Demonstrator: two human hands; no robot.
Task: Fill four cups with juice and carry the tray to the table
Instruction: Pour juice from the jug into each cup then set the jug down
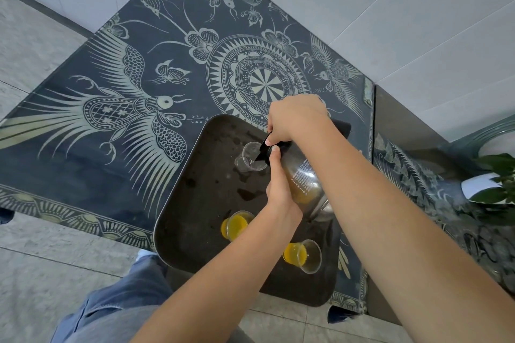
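Dark tray (195, 189) sits on the patterned table (125, 161), lower centre of the frame, its near corners reaching the table's front edge; whether it overhangs cannot be told. Three cups are visible on the tray. The clear cup (249, 159) at the tray's upper middle shows no orange content. The left filled cup (235, 224) and the right filled cup (302, 255), both toward the tray's lower part, hold orange juice and stand well apart from each other. The glass pitcher (303, 178) is tilted steeply, with its black spout (262, 150) directly over the clear cup's mouth; a small pool of orange juice lies low in its body. Whether liquid is flowing cannot be told. The right hand (295, 117) is curled round the pitcher's black top, thumb at the spout. The left hand (278, 184) is wrapped against the pitcher's glass side, fingers reaching up to the neck. Both forearms cross the tray's lower right, above the right filled cup. Bare patterned table surface extends to the upper left of the frame. A potted plant (498, 175) stands at the right edge, and a jeans leg (117, 306) is at lower left over floor tiles.
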